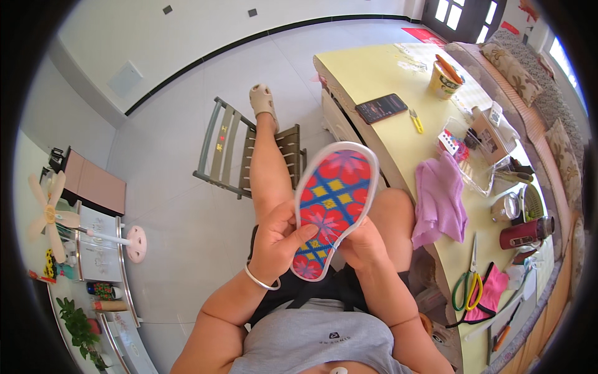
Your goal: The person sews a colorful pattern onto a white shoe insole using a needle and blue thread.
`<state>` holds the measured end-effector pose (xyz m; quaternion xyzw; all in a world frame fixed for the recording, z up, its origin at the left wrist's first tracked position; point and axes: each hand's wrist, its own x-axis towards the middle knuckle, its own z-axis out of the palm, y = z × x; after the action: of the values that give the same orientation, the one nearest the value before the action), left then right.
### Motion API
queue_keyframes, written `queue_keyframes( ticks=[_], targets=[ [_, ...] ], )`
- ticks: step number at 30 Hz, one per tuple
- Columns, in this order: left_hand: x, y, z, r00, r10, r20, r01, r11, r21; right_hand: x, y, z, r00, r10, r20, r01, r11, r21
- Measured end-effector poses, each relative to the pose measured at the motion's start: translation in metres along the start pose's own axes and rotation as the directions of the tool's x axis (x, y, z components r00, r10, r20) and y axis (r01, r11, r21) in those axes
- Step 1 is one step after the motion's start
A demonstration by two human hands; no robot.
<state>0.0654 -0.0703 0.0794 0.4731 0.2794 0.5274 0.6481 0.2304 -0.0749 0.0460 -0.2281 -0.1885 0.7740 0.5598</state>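
An embroidered insole (pixel 335 202), with red flowers and yellow squares on a blue ground and a white edge, stands upright over my lap. My left hand (pixel 278 242) grips its lower left side, with the thumb lying across the pattern. A silver bangle (pixel 260 281) circles that wrist. My right hand (pixel 362 243) holds the lower right edge from behind, fingers mostly hidden by the insole. Whether a needle or thread is in those fingers cannot be made out.
A yellow table (pixel 374 75) on my right carries a dark phone (pixel 381 108), small yellow snips (pixel 416 120), a paper cup (pixel 445 80), a purple cloth (pixel 440 199), a clear box (pixel 476 156), a red flask (pixel 526 232) and green-handled scissors (pixel 468 283). A folding chair (pixel 230 146) supports my left leg.
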Motion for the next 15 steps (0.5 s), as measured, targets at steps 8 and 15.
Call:
queue_keyframes(
  ticks=[8,15],
  targets=[
    [-0.006,-0.021,0.003,0.981,-0.141,0.134,0.161,0.975,-0.152,-0.013,0.008,-0.025,0.982,-0.156,-0.107,0.172,0.97,0.169],
    [-0.001,-0.015,-0.005,0.991,-0.135,0.023,0.137,0.978,-0.157,-0.07,-0.072,-0.075,0.957,-0.291,0.0,0.22,0.723,0.654]
  ],
)
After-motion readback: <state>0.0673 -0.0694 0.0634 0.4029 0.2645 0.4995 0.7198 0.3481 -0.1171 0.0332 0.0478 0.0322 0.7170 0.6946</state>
